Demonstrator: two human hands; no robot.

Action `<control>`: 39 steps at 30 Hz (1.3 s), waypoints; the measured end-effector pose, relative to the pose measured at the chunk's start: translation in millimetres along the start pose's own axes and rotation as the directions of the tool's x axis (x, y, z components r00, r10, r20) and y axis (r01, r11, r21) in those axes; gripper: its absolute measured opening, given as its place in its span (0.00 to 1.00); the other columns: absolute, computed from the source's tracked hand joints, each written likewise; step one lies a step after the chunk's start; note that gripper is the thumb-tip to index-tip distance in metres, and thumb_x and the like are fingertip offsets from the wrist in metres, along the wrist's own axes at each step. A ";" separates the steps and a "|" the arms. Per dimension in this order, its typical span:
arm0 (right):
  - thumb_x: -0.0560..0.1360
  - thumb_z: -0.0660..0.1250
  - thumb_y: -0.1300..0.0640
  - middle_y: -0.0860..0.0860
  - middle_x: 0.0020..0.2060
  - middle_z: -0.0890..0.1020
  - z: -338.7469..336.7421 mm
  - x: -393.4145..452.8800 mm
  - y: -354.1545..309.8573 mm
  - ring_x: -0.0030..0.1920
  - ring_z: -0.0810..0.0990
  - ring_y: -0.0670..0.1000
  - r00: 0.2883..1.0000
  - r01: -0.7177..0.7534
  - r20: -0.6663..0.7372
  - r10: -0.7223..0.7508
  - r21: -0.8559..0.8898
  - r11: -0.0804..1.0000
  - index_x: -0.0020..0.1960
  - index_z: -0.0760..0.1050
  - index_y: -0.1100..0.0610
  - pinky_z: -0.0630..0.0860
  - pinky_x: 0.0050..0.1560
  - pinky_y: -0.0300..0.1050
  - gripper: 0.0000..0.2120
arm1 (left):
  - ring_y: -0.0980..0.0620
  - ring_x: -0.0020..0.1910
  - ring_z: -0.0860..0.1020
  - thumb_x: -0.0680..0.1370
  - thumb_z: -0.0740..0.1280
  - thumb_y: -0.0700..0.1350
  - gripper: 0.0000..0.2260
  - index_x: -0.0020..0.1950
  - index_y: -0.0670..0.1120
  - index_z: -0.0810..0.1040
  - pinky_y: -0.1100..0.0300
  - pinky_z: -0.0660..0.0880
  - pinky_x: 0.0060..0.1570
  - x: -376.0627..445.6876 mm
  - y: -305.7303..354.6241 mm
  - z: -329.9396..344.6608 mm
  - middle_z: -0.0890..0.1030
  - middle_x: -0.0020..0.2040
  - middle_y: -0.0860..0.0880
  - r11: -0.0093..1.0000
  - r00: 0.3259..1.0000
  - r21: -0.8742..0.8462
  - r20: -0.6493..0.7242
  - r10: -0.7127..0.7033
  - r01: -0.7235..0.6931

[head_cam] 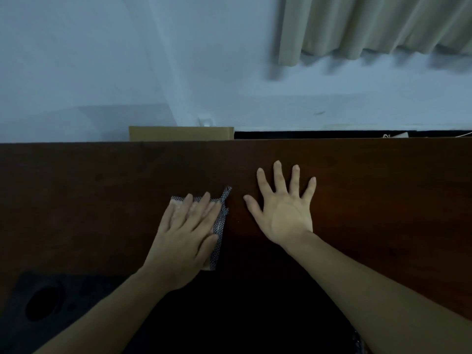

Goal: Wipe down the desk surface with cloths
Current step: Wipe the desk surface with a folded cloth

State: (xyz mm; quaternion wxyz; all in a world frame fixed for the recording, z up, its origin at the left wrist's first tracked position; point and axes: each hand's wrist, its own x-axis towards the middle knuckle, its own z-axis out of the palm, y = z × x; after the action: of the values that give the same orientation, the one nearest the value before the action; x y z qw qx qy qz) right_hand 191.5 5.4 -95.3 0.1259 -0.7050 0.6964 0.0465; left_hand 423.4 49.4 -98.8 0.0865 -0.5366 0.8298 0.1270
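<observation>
A dark brown wooden desk (102, 190) spans the view. My left hand (184, 236) lies flat with straight fingers on a folded cloth (220, 226), pressing it against the desk near the middle. The cloth is pale with a grey woven edge that sticks out to the right of my fingers; most of it is hidden under my palm. My right hand (286, 208) rests flat on the bare desk just right of the cloth, fingers spread, holding nothing.
A round cable hole (43, 302) sits in the desk at the near left. Behind the far edge stand a cardboard box (181, 134), a white wall with a socket (205, 121), and beige curtains (383, 24) at upper right.
</observation>
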 end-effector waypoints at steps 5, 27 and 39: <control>0.80 0.39 0.30 0.54 0.82 0.39 -1.9 0.6 -1.6 0.79 0.34 0.66 1.000 -0.011 0.002 0.011 -0.006 1.000 0.83 0.39 0.44 0.38 0.74 0.75 0.35 | 0.48 0.80 0.33 0.77 0.31 0.64 0.31 0.79 0.59 0.31 0.45 0.36 0.78 44.4 -25.1 -20.7 0.31 0.79 0.55 0.988 0.986 0.019 -0.057 -0.154 0.155; 0.75 0.32 0.28 0.51 0.82 0.39 1.7 1.7 -5.4 0.80 0.35 0.63 0.997 -0.075 0.002 0.075 -0.055 0.996 0.82 0.38 0.40 0.37 0.76 0.72 0.38 | 0.44 0.82 0.43 0.79 0.31 0.64 0.29 0.80 0.58 0.34 0.41 0.42 0.79 64.1 -92.2 -22.6 0.39 0.81 0.53 0.993 0.992 0.092 -0.098 0.078 -0.069; 0.77 0.33 0.28 0.51 0.83 0.40 1.7 -0.3 -4.9 0.81 0.37 0.64 0.997 -0.082 -0.004 0.082 -0.076 0.994 0.82 0.39 0.41 0.38 0.76 0.72 0.37 | 0.45 0.81 0.39 0.80 0.33 0.63 0.28 0.79 0.57 0.32 0.42 0.37 0.78 42.2 -71.6 -27.1 0.38 0.82 0.52 0.985 0.992 0.113 -0.002 0.128 -0.127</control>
State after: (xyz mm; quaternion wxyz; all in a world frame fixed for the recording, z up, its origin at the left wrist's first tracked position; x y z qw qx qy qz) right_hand 196.5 6.1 -96.3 0.0966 -0.6802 0.7224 0.0778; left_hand 471.3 -23.5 -93.2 0.1044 -0.4771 0.8687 0.0826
